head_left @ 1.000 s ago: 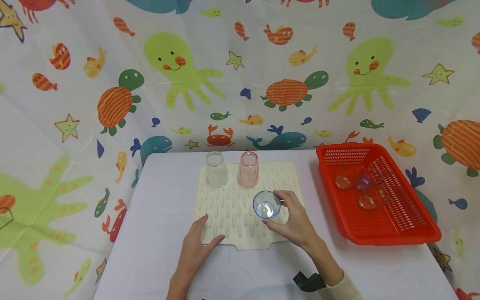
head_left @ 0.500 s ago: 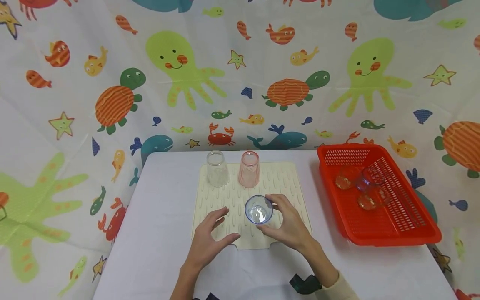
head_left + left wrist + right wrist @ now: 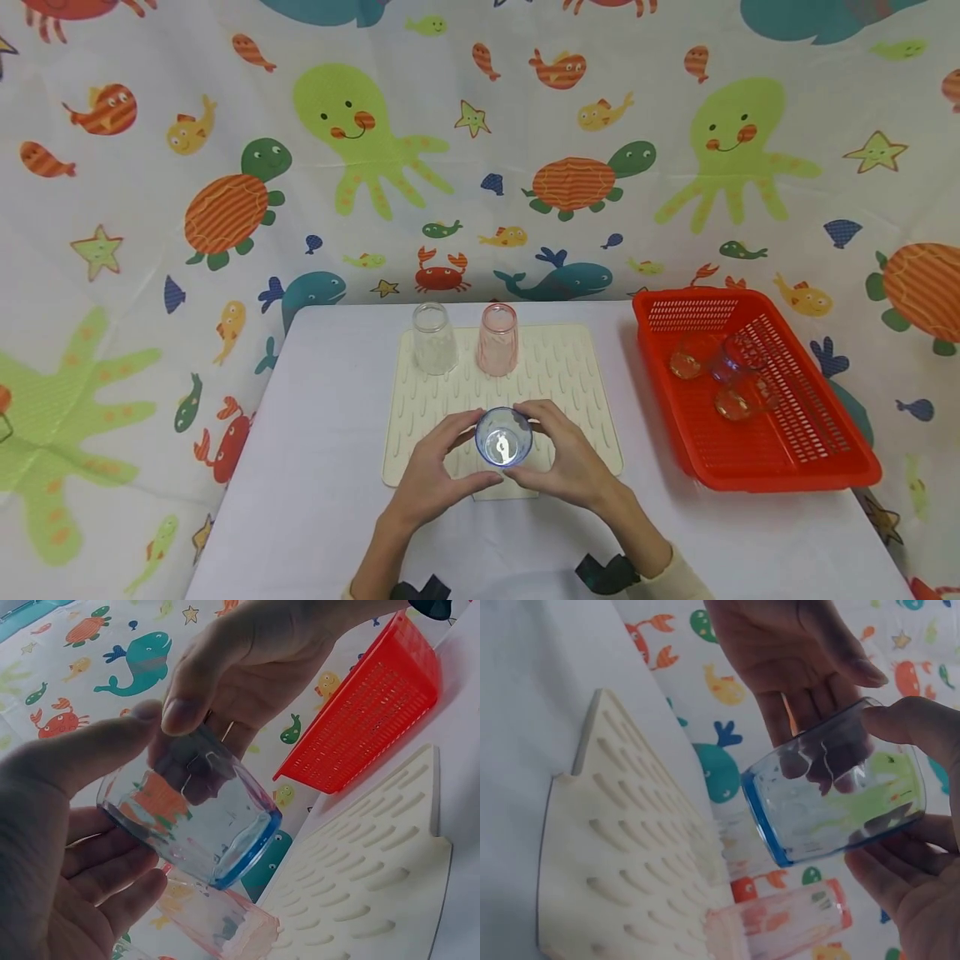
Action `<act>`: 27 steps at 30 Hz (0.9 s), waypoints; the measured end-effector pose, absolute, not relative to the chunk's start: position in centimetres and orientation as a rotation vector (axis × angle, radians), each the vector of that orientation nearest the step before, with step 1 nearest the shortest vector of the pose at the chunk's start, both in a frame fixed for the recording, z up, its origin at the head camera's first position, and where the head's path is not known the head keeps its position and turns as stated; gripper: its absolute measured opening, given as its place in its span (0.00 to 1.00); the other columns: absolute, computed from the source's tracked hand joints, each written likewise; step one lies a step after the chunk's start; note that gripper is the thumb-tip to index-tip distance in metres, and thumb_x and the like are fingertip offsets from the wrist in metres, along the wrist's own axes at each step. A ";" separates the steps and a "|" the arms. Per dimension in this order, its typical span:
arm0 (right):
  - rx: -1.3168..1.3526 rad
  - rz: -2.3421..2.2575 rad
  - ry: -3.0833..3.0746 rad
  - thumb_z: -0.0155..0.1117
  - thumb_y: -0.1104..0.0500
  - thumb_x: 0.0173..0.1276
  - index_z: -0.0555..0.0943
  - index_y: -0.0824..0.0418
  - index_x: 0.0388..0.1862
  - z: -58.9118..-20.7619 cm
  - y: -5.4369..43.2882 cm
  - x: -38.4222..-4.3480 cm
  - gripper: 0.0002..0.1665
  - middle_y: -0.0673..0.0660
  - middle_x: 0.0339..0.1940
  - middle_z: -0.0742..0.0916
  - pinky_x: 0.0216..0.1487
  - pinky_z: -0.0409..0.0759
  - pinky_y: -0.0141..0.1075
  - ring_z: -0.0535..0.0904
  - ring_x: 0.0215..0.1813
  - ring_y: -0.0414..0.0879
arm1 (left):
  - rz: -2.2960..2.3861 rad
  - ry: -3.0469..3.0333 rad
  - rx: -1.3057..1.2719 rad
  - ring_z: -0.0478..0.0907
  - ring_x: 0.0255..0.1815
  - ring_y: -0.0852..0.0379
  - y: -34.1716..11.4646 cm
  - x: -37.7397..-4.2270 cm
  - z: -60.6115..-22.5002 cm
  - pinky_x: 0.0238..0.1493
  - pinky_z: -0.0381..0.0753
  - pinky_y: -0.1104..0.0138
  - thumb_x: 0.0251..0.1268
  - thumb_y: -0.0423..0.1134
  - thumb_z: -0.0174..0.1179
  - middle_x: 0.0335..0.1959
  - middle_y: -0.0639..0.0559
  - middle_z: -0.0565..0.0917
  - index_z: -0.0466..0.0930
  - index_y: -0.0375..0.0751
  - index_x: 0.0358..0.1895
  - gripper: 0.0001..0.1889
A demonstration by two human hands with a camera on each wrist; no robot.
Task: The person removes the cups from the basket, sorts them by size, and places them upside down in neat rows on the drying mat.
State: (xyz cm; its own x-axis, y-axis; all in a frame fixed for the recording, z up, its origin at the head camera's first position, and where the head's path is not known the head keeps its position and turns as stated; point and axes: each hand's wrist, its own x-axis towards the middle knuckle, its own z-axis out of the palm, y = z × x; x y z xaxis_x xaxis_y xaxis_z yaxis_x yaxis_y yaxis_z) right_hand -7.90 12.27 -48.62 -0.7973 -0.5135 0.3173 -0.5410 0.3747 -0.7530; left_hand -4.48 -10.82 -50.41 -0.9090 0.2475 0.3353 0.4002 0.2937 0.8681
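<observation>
A clear, blue-tinted drinking glass (image 3: 504, 439) is held above the near part of the cream ridged drying mat (image 3: 558, 358). My right hand (image 3: 568, 462) grips it from the right, with the thumb on the near side and the fingers on the far side. From the left, my left hand (image 3: 441, 468) spreads its thumb and fingers around the glass, fingertips right at its wall. In the right wrist view, the left thumb (image 3: 862, 671) stands a little off the glass. Farther back on the mat stand a clear glass (image 3: 433, 343) and a pink glass (image 3: 497, 343).
On the right of the white table (image 3: 322, 417) sits a red perforated basket (image 3: 787, 477) with several tinted glasses (image 3: 735, 358) lying in it. A curtain (image 3: 480, 242) printed with sea animals hangs along the table's back edge.
My right hand has brought the blue-tinted glass leftward and toward me. My left hand has moved right until its fingertips are at the glass. The other glasses and the basket stay put.
</observation>
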 end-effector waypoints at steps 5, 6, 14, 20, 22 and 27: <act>1.069 1.447 -2.557 0.83 0.58 0.50 0.71 0.59 0.68 -48.8 12.2 -7.8 0.46 0.53 0.62 0.80 0.63 0.86 0.41 0.80 0.61 0.46 | -1.670 -2.424 -0.587 0.78 0.65 0.54 -10.5 -4.4 -50.4 0.64 0.84 0.64 0.47 0.47 0.80 0.64 0.53 0.78 0.71 0.48 0.70 0.43; 1.081 1.449 -2.557 0.83 0.58 0.51 0.71 0.58 0.68 -48.9 12.2 -7.8 0.46 0.52 0.62 0.80 0.63 0.86 0.41 0.80 0.61 0.45 | -1.664 -2.425 -0.585 0.78 0.65 0.54 -10.5 -4.4 -50.3 0.63 0.85 0.63 0.46 0.48 0.81 0.63 0.52 0.78 0.71 0.48 0.70 0.43; 1.101 1.441 -2.574 0.83 0.57 0.51 0.71 0.57 0.68 -48.9 12.2 -7.7 0.46 0.51 0.62 0.79 0.64 0.85 0.39 0.79 0.61 0.43 | -1.616 -2.449 -0.596 0.80 0.62 0.52 -10.5 -4.5 -50.3 0.61 0.87 0.62 0.45 0.48 0.81 0.62 0.52 0.79 0.72 0.47 0.69 0.44; 1.098 1.447 -2.581 0.83 0.57 0.52 0.71 0.57 0.68 -48.7 12.1 -7.8 0.46 0.50 0.62 0.79 0.64 0.85 0.39 0.80 0.61 0.43 | -1.587 -2.460 -0.599 0.80 0.61 0.53 -10.6 -4.6 -50.2 0.61 0.87 0.63 0.45 0.50 0.81 0.61 0.53 0.79 0.72 0.48 0.68 0.43; 1.106 1.437 -2.581 0.83 0.56 0.52 0.71 0.56 0.69 -48.7 12.1 -7.8 0.46 0.50 0.62 0.79 0.64 0.85 0.39 0.80 0.60 0.44 | -1.587 -2.462 -0.596 0.80 0.62 0.54 -10.6 -4.6 -50.2 0.61 0.86 0.64 0.44 0.49 0.81 0.61 0.53 0.79 0.72 0.48 0.68 0.43; 1.134 1.457 -2.578 0.82 0.54 0.53 0.68 0.55 0.72 -48.9 12.2 -7.9 0.49 0.50 0.64 0.78 0.65 0.85 0.40 0.79 0.62 0.44 | -1.576 -2.456 -0.595 0.79 0.62 0.55 -10.8 -4.6 -50.0 0.60 0.87 0.65 0.42 0.48 0.82 0.61 0.53 0.79 0.73 0.44 0.67 0.44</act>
